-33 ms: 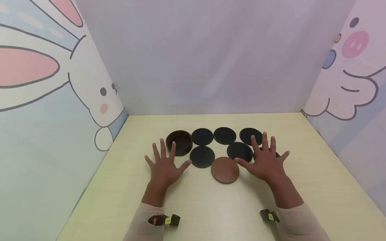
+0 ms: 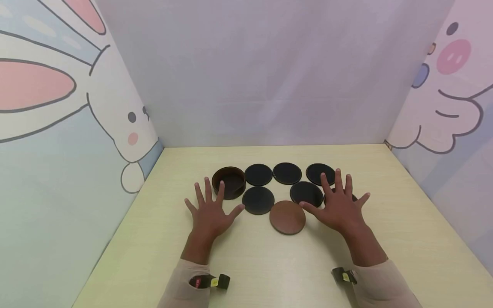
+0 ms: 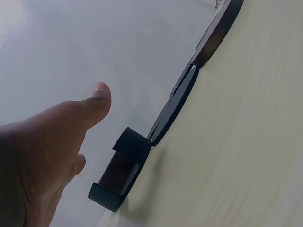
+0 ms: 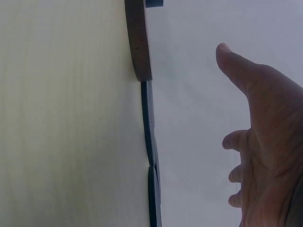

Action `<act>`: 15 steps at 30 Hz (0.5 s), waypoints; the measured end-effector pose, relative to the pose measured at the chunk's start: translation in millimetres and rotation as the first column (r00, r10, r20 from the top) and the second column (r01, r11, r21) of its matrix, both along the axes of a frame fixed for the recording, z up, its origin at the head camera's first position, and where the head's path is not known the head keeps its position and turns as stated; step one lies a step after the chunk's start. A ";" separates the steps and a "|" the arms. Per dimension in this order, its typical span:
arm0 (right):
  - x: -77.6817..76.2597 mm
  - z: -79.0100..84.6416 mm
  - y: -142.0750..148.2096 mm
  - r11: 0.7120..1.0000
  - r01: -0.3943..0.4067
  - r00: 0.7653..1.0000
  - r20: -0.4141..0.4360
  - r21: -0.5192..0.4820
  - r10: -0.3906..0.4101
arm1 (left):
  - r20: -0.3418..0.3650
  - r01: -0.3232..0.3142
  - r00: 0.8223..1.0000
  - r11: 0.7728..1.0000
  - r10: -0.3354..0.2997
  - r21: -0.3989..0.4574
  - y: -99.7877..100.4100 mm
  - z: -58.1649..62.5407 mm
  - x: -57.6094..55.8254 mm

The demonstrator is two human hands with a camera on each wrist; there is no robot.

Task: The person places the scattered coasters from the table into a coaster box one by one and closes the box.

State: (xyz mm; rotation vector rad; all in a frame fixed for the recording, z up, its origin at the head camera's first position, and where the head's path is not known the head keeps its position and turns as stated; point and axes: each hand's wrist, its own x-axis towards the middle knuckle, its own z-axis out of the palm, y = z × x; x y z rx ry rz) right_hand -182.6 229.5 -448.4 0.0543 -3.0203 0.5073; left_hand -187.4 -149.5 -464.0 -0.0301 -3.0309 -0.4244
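Observation:
Both hands hover palm down above the table with fingers spread, and neither holds anything. The left hand (image 2: 209, 218) is just in front of a round dark brown holder (image 2: 229, 183), its index fingertip overlapping the holder in the head view. In the left wrist view the holder (image 3: 120, 172) shows a cut-out in its wall. Several flat black round coasters lie right of it, among them a front-left coaster (image 2: 258, 200). A brown disc (image 2: 287, 217) lies nearest the person. The right hand (image 2: 340, 209) is over the right end of the group, partly hiding a dark disc (image 2: 330, 196).
The pale wooden table (image 2: 262, 269) is bounded by a plain grey-white back wall (image 2: 269, 77) and side walls printed with cartoon animals. More black coasters (image 2: 258, 175) lie along the back row. A dark strap device (image 2: 215, 281) is worn at each sleeve.

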 end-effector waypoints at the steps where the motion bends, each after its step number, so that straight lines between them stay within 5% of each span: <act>1: 0.0 0.1 0.0 1.000 0.000 1.000 0.001 0.000 0.000 | 0.000 0.000 1.000 1.000 0.000 0.000 -0.1 0.1 0.0; 15: 1.1 2.3 -1.1 1.000 -0.002 1.000 0.008 0.005 0.002 | -0.004 0.001 1.000 1.000 -0.001 0.000 -0.4 0.0 0.2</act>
